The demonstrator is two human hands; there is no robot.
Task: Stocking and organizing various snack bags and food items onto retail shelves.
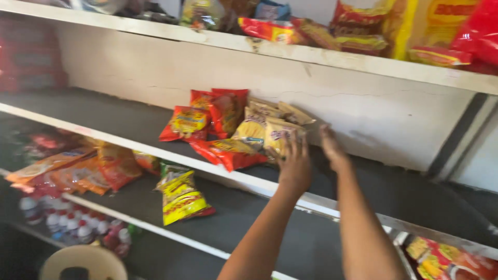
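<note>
Both hands up at the middle shelf (129,142): left hand (294,165) has its fingers spread loosely against the tan snack packets (270,129), touching but not gripping. Right hand (332,148) is just right of those packets, fingers blurred, can't tell their state. Red and yellow packets (207,124) lie just left of the tan ones.

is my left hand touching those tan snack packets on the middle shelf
Touching. The head view shows the left hand with its fingers laid over the front tan snack packets, no gap visible between them.
</note>
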